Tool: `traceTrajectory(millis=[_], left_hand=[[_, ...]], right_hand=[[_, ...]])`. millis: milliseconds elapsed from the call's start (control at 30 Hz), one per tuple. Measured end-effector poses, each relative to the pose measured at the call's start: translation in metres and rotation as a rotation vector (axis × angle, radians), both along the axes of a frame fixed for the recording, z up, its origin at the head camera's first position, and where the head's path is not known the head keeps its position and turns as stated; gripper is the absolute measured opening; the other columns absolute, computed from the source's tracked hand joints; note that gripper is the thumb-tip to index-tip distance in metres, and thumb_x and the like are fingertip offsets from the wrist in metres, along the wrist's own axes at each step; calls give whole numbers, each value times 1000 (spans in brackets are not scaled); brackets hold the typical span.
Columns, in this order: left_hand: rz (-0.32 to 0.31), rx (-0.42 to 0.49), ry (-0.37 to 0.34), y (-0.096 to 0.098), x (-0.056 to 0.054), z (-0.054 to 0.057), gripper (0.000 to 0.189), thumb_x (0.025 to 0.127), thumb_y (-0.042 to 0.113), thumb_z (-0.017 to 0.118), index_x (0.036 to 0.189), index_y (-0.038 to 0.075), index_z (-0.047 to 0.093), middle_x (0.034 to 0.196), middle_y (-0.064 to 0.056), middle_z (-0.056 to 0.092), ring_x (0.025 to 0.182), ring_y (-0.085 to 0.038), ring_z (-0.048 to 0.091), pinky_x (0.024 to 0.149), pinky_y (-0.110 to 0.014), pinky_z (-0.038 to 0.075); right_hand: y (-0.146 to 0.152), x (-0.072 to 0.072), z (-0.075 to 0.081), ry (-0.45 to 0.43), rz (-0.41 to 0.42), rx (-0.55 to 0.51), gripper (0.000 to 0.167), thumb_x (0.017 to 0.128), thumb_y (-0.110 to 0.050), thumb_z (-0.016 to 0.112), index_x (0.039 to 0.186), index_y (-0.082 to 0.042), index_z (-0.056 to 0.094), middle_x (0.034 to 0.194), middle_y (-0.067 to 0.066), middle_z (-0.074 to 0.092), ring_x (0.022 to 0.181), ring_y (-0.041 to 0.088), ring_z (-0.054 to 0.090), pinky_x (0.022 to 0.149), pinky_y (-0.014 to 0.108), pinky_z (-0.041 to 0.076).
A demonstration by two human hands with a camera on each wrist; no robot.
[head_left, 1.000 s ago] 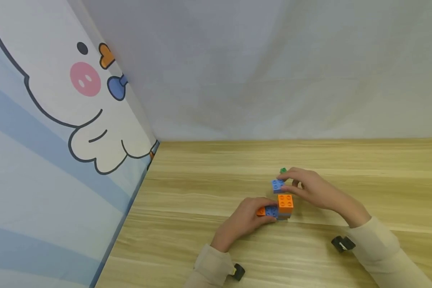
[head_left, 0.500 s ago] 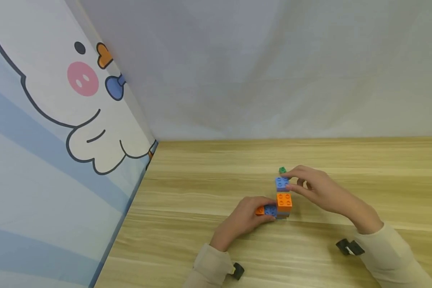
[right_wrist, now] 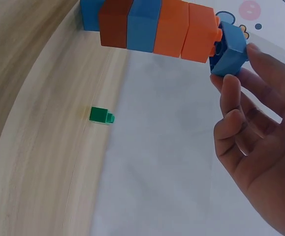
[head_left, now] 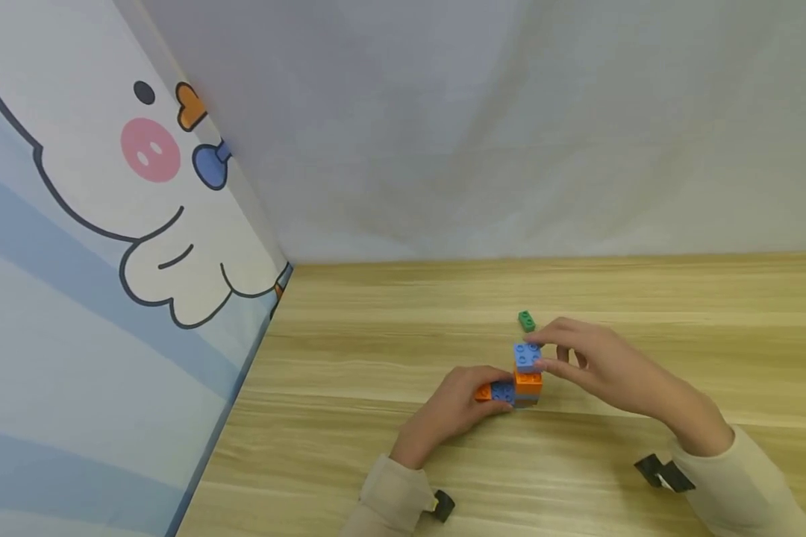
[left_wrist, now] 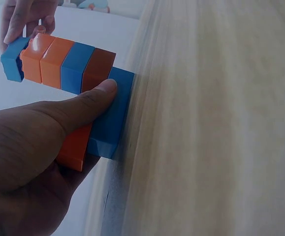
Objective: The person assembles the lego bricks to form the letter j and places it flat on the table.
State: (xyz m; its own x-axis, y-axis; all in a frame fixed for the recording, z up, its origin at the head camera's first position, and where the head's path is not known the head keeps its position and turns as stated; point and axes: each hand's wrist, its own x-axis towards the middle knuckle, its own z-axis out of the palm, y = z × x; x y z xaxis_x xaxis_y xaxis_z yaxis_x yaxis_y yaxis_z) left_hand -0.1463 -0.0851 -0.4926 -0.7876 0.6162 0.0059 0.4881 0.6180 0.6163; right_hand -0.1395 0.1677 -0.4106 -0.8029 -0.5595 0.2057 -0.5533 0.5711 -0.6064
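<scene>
A small brick stack (head_left: pixel 527 388) stands on the wooden table (head_left: pixel 389 328); from the top it runs orange, orange, blue, brown, blue (right_wrist: pixel 143 24). My left hand (head_left: pixel 453 414) grips its low blue and orange base (left_wrist: pixel 111 113), thumb pressed on the blue brick. My right hand (head_left: pixel 567 358) pinches a blue four-stud brick (head_left: pixel 527 356) and holds it slightly tilted against the studs of the top orange brick (right_wrist: pixel 199 34). In the left wrist view that blue brick (left_wrist: pixel 13 60) sits at the stack's end. A tiny green brick (head_left: pixel 527 321) lies alone just behind the stack.
A cloth wall with a cartoon animal (head_left: pixel 107 261) closes the left side and a grey backdrop (head_left: pixel 510 127) stands behind the table. Bare wood stretches to the right and front of the stack. Both sleeves carry black wrist mounts (head_left: pixel 665 471).
My right hand has carried the blue brick from behind the stack up onto its orange top, uncovering the green brick. The left hand has stayed on the base.
</scene>
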Motion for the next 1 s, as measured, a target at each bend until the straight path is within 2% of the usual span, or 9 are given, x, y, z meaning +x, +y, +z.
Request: traceTrajectory(millis=[333,633,1000], left_hand=[[-2,4,19,0,1,1,41,96,32,71,135,19,66,131,1,72,112,-8,68,95,-20,53],[-5,10,24,-1,1,-1,42,96,32,71,135,19,66,132,1,72,115,-9,68,97,-21,54],[-2,23,15,-1,3,0,41,96,31,71,135,18,67,133,0,71,116,-11,68,98,-22,54]], right_hand=[[0,7,-1,6,9,9,29,98,-25,69,128,-25,68,106,-17,63,78,-4,48,60,19,43],[-2,8,-2,79,44,-26,30,95,-18,73,124,-22,71,106,-14,65,74,-7,46,56,17,42],[-7,12,1,160,26,44,27,92,-19,76,120,-20,75,103,-13,66,72,-6,46,56,16,40]])
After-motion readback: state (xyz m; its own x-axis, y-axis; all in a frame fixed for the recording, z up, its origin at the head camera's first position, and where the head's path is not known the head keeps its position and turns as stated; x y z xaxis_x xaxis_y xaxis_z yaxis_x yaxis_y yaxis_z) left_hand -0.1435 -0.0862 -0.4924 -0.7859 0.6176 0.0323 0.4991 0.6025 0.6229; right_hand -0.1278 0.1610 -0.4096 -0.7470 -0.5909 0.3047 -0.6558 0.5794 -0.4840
